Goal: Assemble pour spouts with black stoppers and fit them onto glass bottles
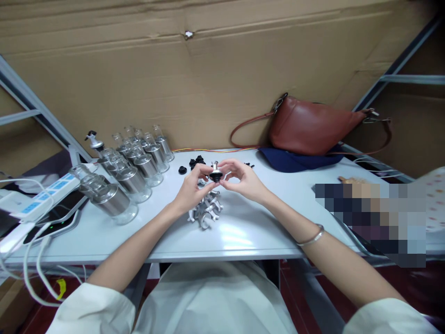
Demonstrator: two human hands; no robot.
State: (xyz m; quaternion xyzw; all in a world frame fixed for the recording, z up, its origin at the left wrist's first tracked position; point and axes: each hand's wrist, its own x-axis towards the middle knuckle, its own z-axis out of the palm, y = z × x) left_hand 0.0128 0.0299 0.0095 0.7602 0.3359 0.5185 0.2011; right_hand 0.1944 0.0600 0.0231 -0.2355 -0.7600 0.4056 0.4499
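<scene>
A pourer stopper (216,176), with a silver upper part and a black ribbed plug below, is held upright between my fingertips above the middle of the table. My left hand (192,189) pinches it from the left, and my right hand (244,180) pinches it from the right. Just below lies a pile of silver metal pieces (206,215), partly covered by my left hand. Behind my left hand sit several black ribbed plugs (197,162) and a separate black plug (182,170). Small black pieces (250,165) show beyond my right hand.
Glass bottles with steel sleeves (111,200) stand at left; a pourer (94,140) tops one behind. A power strip (48,197) with white cables lies at far left. A brown bag (309,125) rests on dark-blue cloth (288,161) at back right. Cardboard (222,79) stands behind.
</scene>
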